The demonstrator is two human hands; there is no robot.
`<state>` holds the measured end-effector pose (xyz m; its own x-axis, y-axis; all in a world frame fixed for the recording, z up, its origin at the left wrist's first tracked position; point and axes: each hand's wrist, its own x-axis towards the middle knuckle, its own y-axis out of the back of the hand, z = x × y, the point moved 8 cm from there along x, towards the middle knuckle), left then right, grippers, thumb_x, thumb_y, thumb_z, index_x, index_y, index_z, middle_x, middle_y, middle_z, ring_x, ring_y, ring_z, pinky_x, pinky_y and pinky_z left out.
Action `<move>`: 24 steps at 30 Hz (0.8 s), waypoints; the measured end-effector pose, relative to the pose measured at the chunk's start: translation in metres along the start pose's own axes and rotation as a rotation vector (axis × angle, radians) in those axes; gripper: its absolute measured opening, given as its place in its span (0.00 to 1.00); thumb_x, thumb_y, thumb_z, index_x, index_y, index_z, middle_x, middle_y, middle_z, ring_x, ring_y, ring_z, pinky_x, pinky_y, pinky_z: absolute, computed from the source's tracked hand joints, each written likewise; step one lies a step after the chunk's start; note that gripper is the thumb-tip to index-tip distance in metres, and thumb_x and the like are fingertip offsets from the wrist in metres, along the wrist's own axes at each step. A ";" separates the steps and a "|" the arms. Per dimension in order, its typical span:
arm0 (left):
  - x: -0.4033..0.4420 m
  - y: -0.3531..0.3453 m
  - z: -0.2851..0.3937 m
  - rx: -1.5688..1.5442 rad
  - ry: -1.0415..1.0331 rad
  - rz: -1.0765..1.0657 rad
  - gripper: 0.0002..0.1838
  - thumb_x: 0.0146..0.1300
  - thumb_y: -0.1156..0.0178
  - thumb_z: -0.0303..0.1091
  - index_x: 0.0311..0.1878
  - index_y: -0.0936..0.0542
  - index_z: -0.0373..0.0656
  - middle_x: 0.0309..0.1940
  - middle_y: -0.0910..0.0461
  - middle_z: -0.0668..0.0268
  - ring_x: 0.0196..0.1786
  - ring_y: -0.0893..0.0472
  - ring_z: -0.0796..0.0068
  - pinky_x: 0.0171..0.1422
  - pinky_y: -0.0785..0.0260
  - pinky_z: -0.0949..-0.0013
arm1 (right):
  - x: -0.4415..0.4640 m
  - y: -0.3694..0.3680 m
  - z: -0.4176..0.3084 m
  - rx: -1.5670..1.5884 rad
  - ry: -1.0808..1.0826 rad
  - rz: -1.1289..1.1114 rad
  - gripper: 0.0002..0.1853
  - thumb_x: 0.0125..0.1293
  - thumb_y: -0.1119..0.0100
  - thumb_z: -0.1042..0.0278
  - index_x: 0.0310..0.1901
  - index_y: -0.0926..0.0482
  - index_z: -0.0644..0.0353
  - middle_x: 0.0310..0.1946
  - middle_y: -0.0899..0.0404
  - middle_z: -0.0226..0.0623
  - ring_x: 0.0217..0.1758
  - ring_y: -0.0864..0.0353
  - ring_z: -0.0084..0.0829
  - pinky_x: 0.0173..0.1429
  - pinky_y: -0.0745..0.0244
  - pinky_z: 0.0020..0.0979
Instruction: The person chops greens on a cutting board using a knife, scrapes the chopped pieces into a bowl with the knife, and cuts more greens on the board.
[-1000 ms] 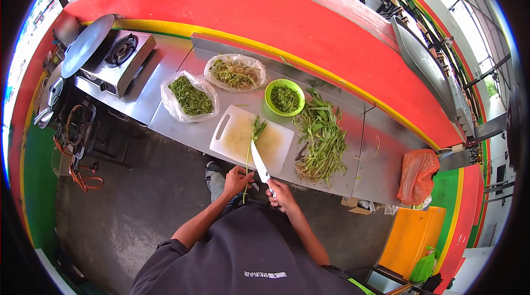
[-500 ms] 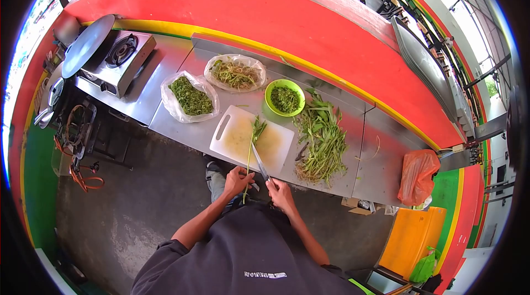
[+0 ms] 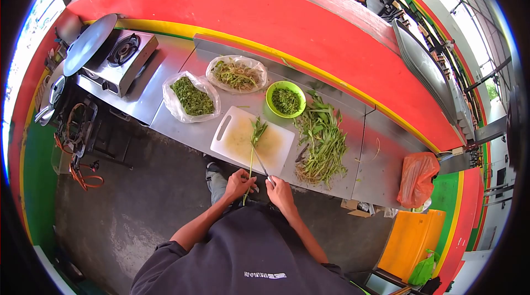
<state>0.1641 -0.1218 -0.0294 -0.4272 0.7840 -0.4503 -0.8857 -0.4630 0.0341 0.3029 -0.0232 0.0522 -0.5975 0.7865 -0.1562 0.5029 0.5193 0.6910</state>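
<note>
My left hand (image 3: 238, 183) is closed around the stem of a leafy green stalk (image 3: 253, 154), whose leaves lie over the white cutting board (image 3: 223, 139). A knife (image 3: 259, 161) is in my right hand (image 3: 280, 193), fingers wrapped round its handle. Its blade points up and left over the board's near edge, close beside the stalk. Past the board's upper right corner stands a lime-green bowl (image 3: 302, 98) of chopped greens (image 3: 285, 101). To the right lies a loose heap of long-stemmed greens (image 3: 323, 140).
Left of the board sit a plastic bag of chopped greens (image 3: 193, 98) and another with stems and roots (image 3: 238, 76). A gas stove (image 3: 122, 60) and a large wok lid (image 3: 88, 45) occupy the far left. An orange plastic bag (image 3: 418, 179) rests at the counter's right end.
The knife has turned so its blade looks narrower and lies nearer the stalk. My right hand has shifted only slightly; my left hand keeps its hold on the stem.
</note>
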 end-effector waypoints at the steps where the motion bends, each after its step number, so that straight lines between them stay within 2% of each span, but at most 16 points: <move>1: -0.002 -0.001 0.002 0.002 0.007 0.014 0.16 0.67 0.32 0.35 0.40 0.28 0.33 0.29 0.13 0.52 0.28 0.13 0.71 0.27 0.22 0.70 | 0.001 0.001 -0.002 0.001 0.001 0.002 0.13 0.70 0.42 0.61 0.41 0.20 0.65 0.31 0.19 0.56 0.40 0.18 0.59 0.42 0.25 0.48; 4: -0.003 0.000 0.003 -0.052 -0.026 0.034 0.15 0.69 0.34 0.36 0.41 0.28 0.34 0.28 0.13 0.53 0.27 0.14 0.72 0.28 0.23 0.70 | 0.002 0.000 0.003 0.002 -0.054 -0.055 0.13 0.70 0.41 0.61 0.42 0.20 0.64 0.31 0.19 0.56 0.42 0.18 0.59 0.43 0.25 0.48; 6: -0.001 0.002 0.003 -0.111 -0.068 0.048 0.14 0.70 0.36 0.36 0.41 0.28 0.34 0.27 0.14 0.55 0.26 0.15 0.73 0.29 0.24 0.70 | 0.002 0.004 0.004 0.069 0.016 -0.021 0.14 0.70 0.41 0.59 0.42 0.19 0.64 0.29 0.19 0.53 0.36 0.18 0.57 0.40 0.26 0.46; 7: 0.001 0.009 0.004 -0.151 -0.109 0.120 0.14 0.72 0.38 0.36 0.41 0.28 0.34 0.24 0.16 0.58 0.24 0.17 0.74 0.28 0.25 0.71 | 0.001 0.006 0.008 0.070 0.020 -0.021 0.14 0.70 0.41 0.59 0.42 0.19 0.64 0.29 0.19 0.53 0.36 0.18 0.57 0.40 0.26 0.46; 9: 0.009 0.020 -0.001 -0.189 -0.147 0.190 0.13 0.74 0.41 0.36 0.42 0.28 0.35 0.22 0.18 0.60 0.22 0.19 0.76 0.27 0.27 0.71 | -0.004 0.013 0.013 0.120 0.072 0.000 0.15 0.71 0.40 0.58 0.41 0.19 0.64 0.25 0.21 0.49 0.27 0.21 0.46 0.35 0.28 0.41; 10: 0.018 0.032 -0.003 -0.124 -0.182 0.266 0.13 0.75 0.43 0.37 0.43 0.28 0.35 0.20 0.20 0.62 0.21 0.22 0.77 0.26 0.29 0.71 | -0.007 0.016 0.016 0.167 0.076 0.018 0.16 0.71 0.40 0.57 0.38 0.20 0.66 0.21 0.25 0.42 0.22 0.27 0.33 0.32 0.32 0.36; 13: 0.044 0.048 -0.003 -0.079 -0.200 0.373 0.14 0.76 0.45 0.39 0.42 0.27 0.36 0.17 0.25 0.64 0.19 0.26 0.77 0.25 0.33 0.67 | -0.013 0.016 0.034 0.193 -0.056 0.008 0.16 0.72 0.41 0.57 0.37 0.21 0.65 0.19 0.27 0.38 0.22 0.27 0.27 0.31 0.33 0.34; 14: 0.057 0.056 -0.004 0.029 -0.215 0.466 0.14 0.74 0.42 0.40 0.42 0.26 0.36 0.18 0.25 0.63 0.19 0.25 0.74 0.26 0.32 0.64 | -0.013 0.016 0.036 0.191 -0.059 0.012 0.16 0.72 0.41 0.57 0.37 0.21 0.65 0.19 0.27 0.38 0.22 0.27 0.27 0.31 0.33 0.34; 15: 0.067 0.062 -0.002 0.138 -0.231 0.558 0.15 0.72 0.39 0.41 0.42 0.25 0.36 0.18 0.24 0.62 0.20 0.23 0.71 0.27 0.31 0.62 | -0.012 0.014 0.042 0.183 -0.114 0.010 0.15 0.72 0.41 0.58 0.43 0.20 0.65 0.26 0.22 0.45 0.29 0.21 0.38 0.36 0.28 0.38; 16: 0.072 0.062 0.013 0.138 -0.233 0.551 0.15 0.72 0.39 0.41 0.42 0.25 0.36 0.18 0.24 0.62 0.20 0.23 0.71 0.27 0.31 0.62 | -0.011 0.009 0.049 0.177 -0.169 0.009 0.16 0.72 0.41 0.59 0.49 0.18 0.65 0.33 0.16 0.52 0.35 0.15 0.48 0.42 0.24 0.41; 17: 0.077 0.058 0.027 0.146 -0.217 0.541 0.16 0.68 0.36 0.42 0.42 0.23 0.36 0.18 0.23 0.60 0.21 0.22 0.68 0.28 0.30 0.60 | -0.009 0.003 0.052 0.177 -0.174 0.017 0.16 0.72 0.41 0.59 0.49 0.18 0.65 0.33 0.16 0.52 0.35 0.15 0.48 0.42 0.24 0.41; 19: 0.090 0.051 0.038 0.156 -0.204 0.523 0.18 0.64 0.33 0.43 0.42 0.21 0.35 0.18 0.23 0.58 0.22 0.21 0.65 0.30 0.30 0.59 | -0.002 -0.006 0.056 0.240 -0.064 0.176 0.14 0.75 0.45 0.58 0.41 0.22 0.62 0.17 0.27 0.34 0.21 0.27 0.25 0.30 0.31 0.34; 21: 0.107 0.043 0.044 0.302 -0.249 0.495 0.22 0.58 0.29 0.44 0.46 0.19 0.35 0.19 0.21 0.56 0.24 0.18 0.61 0.31 0.28 0.58 | 0.004 -0.020 0.063 0.282 -0.099 0.153 0.13 0.75 0.46 0.59 0.44 0.21 0.61 0.18 0.26 0.35 0.21 0.24 0.27 0.30 0.30 0.35; 22: 0.111 0.040 0.046 0.340 -0.281 0.515 0.20 0.57 0.29 0.44 0.44 0.16 0.35 0.19 0.20 0.55 0.25 0.17 0.55 0.33 0.27 0.56 | 0.007 -0.024 0.060 0.285 -0.105 0.157 0.14 0.75 0.46 0.58 0.46 0.20 0.61 0.18 0.25 0.35 0.22 0.23 0.28 0.30 0.29 0.35; 24: 0.117 0.037 0.043 0.368 -0.276 0.518 0.18 0.57 0.30 0.43 0.43 0.15 0.37 0.22 0.18 0.54 0.28 0.16 0.53 0.36 0.25 0.54 | 0.007 -0.028 0.050 0.294 -0.127 0.161 0.15 0.75 0.46 0.58 0.51 0.19 0.61 0.19 0.23 0.38 0.23 0.20 0.31 0.32 0.27 0.36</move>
<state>0.0737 -0.0297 -0.0427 -0.7990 0.5990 -0.0522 -0.5383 -0.6740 0.5059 0.3160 -0.0157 -0.0036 -0.4229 0.8918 -0.1607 0.7538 0.4446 0.4838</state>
